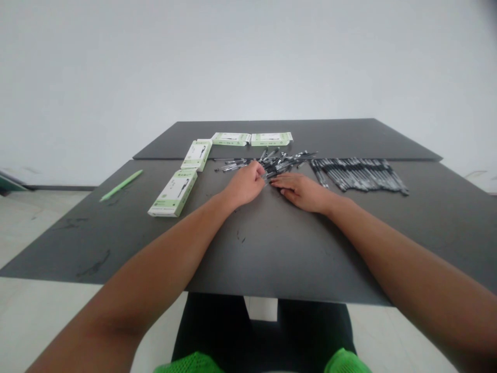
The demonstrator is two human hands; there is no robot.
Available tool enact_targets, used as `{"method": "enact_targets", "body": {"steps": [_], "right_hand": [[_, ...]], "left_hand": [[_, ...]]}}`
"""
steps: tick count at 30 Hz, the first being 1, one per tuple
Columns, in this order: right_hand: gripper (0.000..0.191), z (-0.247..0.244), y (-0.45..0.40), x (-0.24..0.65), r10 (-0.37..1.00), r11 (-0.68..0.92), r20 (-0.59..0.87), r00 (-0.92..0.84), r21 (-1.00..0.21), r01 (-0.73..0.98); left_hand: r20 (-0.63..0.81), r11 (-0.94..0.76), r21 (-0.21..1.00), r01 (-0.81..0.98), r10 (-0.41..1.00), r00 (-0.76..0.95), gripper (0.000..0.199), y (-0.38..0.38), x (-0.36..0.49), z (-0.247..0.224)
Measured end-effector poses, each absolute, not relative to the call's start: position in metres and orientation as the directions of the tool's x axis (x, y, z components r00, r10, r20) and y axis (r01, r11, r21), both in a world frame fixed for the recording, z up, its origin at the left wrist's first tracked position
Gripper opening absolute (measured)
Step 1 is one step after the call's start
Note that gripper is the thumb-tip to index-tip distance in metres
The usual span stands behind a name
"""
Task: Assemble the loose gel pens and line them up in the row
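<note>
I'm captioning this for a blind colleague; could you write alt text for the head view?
A person's left hand and right hand meet at the near edge of a loose heap of pens on a dark table. A row of similar pens lies to the right; four green-and-white boxes lie left and behind, with a green stick at far left.

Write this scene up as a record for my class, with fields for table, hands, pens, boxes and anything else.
Table: dark, seam across it
Left hand: curled at the pile's near edge; grip unclear
Right hand: fingers extended, beside the pile
Pile: loose pens, jumbled
Row: pens side by side, right of the pile
Boxes: four, green and white
Green stick: left of the boxes
</note>
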State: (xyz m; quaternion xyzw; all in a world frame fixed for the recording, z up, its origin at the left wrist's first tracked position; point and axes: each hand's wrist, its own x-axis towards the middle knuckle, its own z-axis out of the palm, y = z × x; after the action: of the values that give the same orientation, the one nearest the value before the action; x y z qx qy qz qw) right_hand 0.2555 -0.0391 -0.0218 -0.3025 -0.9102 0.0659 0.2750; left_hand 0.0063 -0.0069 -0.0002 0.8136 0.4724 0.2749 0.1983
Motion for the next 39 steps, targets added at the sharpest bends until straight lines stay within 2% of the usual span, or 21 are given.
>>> {"method": "enact_targets", "body": {"steps": [5,17,24,28,32,36,39], "right_hand": [[0.042,-0.021,-0.042,0.254,0.634,0.771,0.460,-0.622,-0.305,0.559],[0.035,-0.016,-0.043,0.257,0.751,0.646,0.426,-0.505,-0.318,0.694],[0.026,-0.014,-0.043,0.258,0.802,0.552,0.464,-0.376,-0.333,0.764],[0.019,-0.013,-0.044,0.257,0.849,0.463,0.473,-0.235,-0.451,0.763],[0.014,-0.012,-0.045,0.253,0.873,0.417,0.472,-0.121,-0.596,0.686],[0.016,-0.013,-0.044,0.248,0.895,0.405,0.445,-0.037,-0.773,0.488],[0.020,-0.013,-0.045,0.245,0.879,0.464,0.474,-0.050,-0.825,0.323]], "left_hand": [[0.221,-0.489,0.571,0.659,0.865,0.451,0.025,-0.007,0.005,-0.002],[0.187,-0.508,0.506,0.697,0.854,0.486,0.010,-0.011,0.001,0.006],[0.180,-0.487,0.548,0.681,0.863,0.472,0.014,-0.010,0.000,0.006],[0.160,-0.398,0.639,0.658,0.906,0.392,0.018,-0.012,0.004,0.007],[0.208,-0.404,0.743,0.534,0.898,0.389,0.016,-0.014,0.010,0.006],[0.256,-0.445,0.795,0.411,0.862,0.439,0.016,-0.017,0.014,0.006],[0.259,-0.444,0.825,0.349,0.846,0.466,0.016,-0.019,0.016,0.005]]}}
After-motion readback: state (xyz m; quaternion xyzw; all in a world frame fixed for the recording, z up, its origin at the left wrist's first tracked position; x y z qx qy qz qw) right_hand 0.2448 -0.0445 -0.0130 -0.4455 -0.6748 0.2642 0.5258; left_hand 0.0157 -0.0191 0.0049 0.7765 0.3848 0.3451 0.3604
